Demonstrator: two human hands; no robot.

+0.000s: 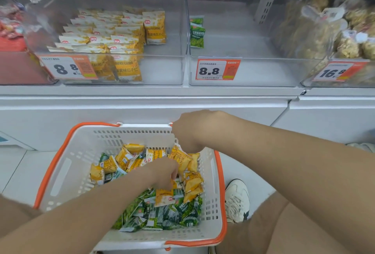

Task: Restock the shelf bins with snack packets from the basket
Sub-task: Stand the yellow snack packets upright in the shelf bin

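White basket with orange handles sits on the floor below the shelf. We note yellow packets heaped at its far side and green packets at the near side. The right hand is over the far right corner, fingers clenched round a yellow bunch hanging beneath it. The left hand is down in the pile with fingers curled; we cannot tell whether it holds anything. The left bin carries stocked yellow rows. The middle bin has two green packs against its left wall.
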